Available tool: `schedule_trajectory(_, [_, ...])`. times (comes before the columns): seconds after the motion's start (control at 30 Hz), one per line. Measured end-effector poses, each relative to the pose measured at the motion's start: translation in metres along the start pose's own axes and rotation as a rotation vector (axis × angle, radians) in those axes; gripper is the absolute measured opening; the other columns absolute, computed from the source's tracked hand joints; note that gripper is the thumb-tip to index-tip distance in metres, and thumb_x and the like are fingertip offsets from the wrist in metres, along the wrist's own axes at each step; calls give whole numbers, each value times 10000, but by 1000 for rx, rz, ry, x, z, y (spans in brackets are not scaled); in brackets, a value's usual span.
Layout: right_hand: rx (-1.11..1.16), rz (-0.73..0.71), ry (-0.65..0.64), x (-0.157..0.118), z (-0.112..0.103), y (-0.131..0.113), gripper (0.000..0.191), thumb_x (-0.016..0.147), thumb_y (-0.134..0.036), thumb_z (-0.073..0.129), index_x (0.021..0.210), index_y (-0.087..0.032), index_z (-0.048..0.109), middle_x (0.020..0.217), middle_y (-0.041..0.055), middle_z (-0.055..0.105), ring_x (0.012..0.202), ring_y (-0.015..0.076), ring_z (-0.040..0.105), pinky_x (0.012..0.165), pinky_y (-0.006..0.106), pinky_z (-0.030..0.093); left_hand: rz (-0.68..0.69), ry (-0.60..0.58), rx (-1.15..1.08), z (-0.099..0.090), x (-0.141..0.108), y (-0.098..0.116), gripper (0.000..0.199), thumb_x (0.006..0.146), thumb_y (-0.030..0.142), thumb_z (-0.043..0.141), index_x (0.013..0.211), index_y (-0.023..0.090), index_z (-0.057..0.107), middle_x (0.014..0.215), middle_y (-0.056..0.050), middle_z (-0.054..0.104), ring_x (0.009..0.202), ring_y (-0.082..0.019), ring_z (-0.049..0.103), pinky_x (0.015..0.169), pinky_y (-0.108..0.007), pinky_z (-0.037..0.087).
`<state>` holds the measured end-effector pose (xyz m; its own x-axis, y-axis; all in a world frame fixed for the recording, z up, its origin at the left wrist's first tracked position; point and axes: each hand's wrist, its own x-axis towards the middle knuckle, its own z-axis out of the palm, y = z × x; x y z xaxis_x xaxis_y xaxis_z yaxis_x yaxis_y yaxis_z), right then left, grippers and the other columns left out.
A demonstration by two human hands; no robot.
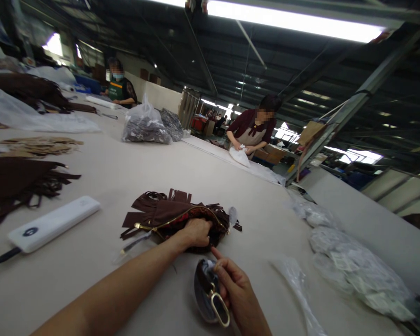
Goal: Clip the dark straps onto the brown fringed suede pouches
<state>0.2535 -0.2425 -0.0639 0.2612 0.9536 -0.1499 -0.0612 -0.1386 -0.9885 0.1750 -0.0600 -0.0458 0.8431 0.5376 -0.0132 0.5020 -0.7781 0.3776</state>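
A dark brown fringed bag (168, 210) lies on the table in front of me, its gold zipper open on a patterned red lining. My left hand (198, 232) reaches into the opening with its fingers curled; what they grip, if anything, is hidden. Below the bag, my right hand (236, 282) holds a coiled strap (203, 282) that seems wrapped in clear plastic. A gold clasp (220, 309) hangs from the strap. The right index finger is stretched toward the bag's near edge, at or close to touching it.
A white corded device (56, 224) and another brown fringed piece (17, 184) lie left. Tan pieces (42, 145) and a filled plastic bag (145, 123) sit farther back. Clear plastic packets (357, 266) line the right edge. Two people stand across the table, one handling a white item (240, 156).
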Motion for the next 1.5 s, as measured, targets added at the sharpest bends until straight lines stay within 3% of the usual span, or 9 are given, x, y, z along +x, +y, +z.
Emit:
schedule_trajectory(0.23, [10, 12, -55, 4, -6, 12, 665, 789, -727, 720, 1118, -163, 596, 464, -88, 390, 376, 67, 275, 370, 144, 240, 79, 39, -53, 1, -5, -8, 493, 713, 145, 584, 1203, 142, 533, 1118, -173, 651, 1010, -332, 633, 874, -419, 552])
schedule_trajectory(0.37, [-39, 15, -51, 8, -8, 18, 715, 814, -721, 701, 1245, -172, 547, 478, -73, 432, 383, 83, 331, 383, 156, 251, 142, 119, -383, 11, -6, -17, 470, 634, 23, 561, 1080, 161, 614, 1099, -119, 666, 1050, -319, 610, 931, -418, 519])
schedule_trajectory(0.5, [-126, 6, -23, 6, 0, 10, 728, 768, -793, 670, 1095, -146, 606, 490, -50, 449, 410, 102, 368, 406, 179, 300, 113, 205, -630, 25, -2, -23, 523, 619, -44, 492, 1088, 142, 629, 1109, -80, 673, 1051, -245, 608, 952, -339, 498])
schedule_trajectory(0.73, [-275, -49, 32, 30, 25, -22, 496, 747, -677, 639, 724, -191, 544, 465, -85, 298, 411, 103, 220, 395, 223, 159, 51, 285, -852, 37, 0, -24, 444, 646, -23, 459, 1003, 113, 685, 1023, -74, 704, 982, -237, 629, 906, -340, 500])
schedule_trajectory(0.9, [-471, -142, 275, 70, 21, -20, 375, 622, -556, 564, 591, -184, 598, 555, 35, 547, 530, 200, 462, 491, 285, 332, 74, 291, -933, 38, 2, -26, 425, 616, -26, 454, 958, 92, 678, 994, -90, 700, 948, -241, 630, 853, -329, 500])
schedule_trajectory(1.0, [-446, -132, 344, 82, 15, -9, 405, 600, -550, 554, 694, -169, 652, 623, 70, 613, 578, 242, 526, 502, 308, 377, 77, 298, -963, 41, 6, -27, 447, 617, -34, 450, 985, 91, 670, 1010, -97, 693, 971, -241, 622, 883, -339, 486])
schedule_trajectory(1.1, [-406, -153, 380, 84, 12, 1, 396, 662, -544, 558, 824, -188, 619, 611, 36, 602, 533, 225, 524, 451, 289, 363, 85, 301, -967, 43, 9, -27, 422, 628, -36, 456, 970, 96, 663, 993, -91, 687, 959, -237, 616, 862, -329, 475])
schedule_trajectory(1.27, [-392, -208, 397, 85, 8, 9, 279, 724, -498, 555, 766, -234, 476, 589, -12, 553, 473, 186, 478, 413, 263, 330, 78, 297, -961, 40, 7, -26, 336, 646, -27, 453, 888, 109, 641, 913, -60, 664, 886, -210, 589, 795, -300, 447])
schedule_trajectory(1.5, [-499, -256, 416, 98, 0, 13, 221, 685, -446, 530, 713, -240, 457, 581, 0, 546, 513, 208, 497, 446, 282, 344, 54, 317, -952, 46, 10, -28, 326, 595, -25, 421, 808, 110, 629, 826, -43, 628, 838, -194, 547, 774, -292, 414])
